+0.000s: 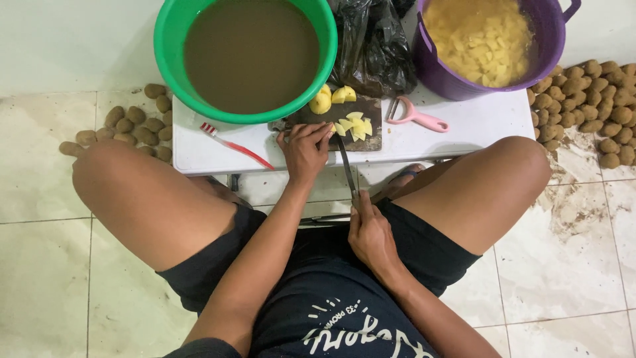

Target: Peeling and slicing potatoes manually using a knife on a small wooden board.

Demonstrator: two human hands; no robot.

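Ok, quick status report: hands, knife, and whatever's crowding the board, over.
Left hand pressing on cutting board. Right hand gripping knife, blade toward cut potato pieces. Green basin and black bag crowd the board's far edge.

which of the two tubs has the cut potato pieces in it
The purple tub at the table's right end: yellow potato pieces fill it. The green basin on the left holds only murky brown water.

Black plastic bag [371, 40] is sitting at the far edge of the white table [477, 126], crumpled and glossy, wedged between the green basin [165, 59] and the purple bucket [457, 83], touching both. No labels, signs or screens are showing anywhere around the table.
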